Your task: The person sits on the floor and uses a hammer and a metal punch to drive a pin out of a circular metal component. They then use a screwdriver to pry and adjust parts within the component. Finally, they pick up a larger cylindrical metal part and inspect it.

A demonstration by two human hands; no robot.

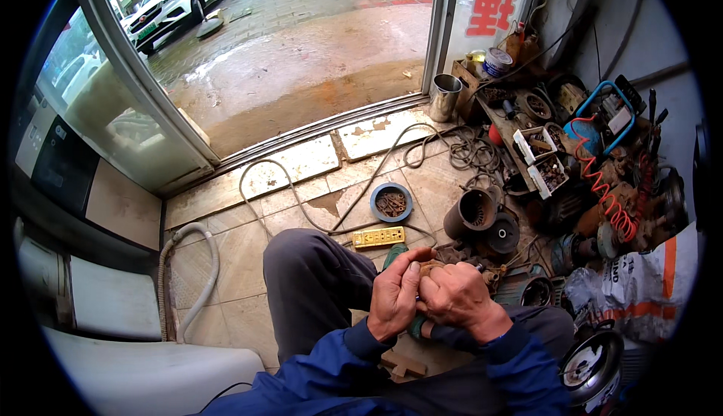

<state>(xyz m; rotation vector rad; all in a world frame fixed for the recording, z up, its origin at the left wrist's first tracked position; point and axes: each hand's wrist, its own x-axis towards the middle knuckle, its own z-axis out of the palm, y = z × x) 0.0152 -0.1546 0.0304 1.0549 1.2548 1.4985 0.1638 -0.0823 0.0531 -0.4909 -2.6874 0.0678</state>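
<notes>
My left hand (395, 294) and my right hand (459, 297) meet above my lap, between my knees. The right hand is closed in a fist, its thumb side against the left hand. A rusty-brown piece (430, 267) shows between them, mostly covered by my fingers, so its kind is hidden. The left hand curls around its near side with the thumb raised. Just beyond the hands, on the tiles, lie a yellow power strip (379, 237) and a blue-rimmed round dish (392, 203) of rusty screws or bolts. Greasy metal parts crowd the floor beside my right hand.
A dark metal cylinder (471, 214) stands at the right, near a motor housing (523, 289). Black cable (297, 199) loops over the tiles. Farther off are a steel container (445, 97), a cluttered low bench (520, 145) and white parts boxes (548, 175). A grey hose (213, 265) bends at the left.
</notes>
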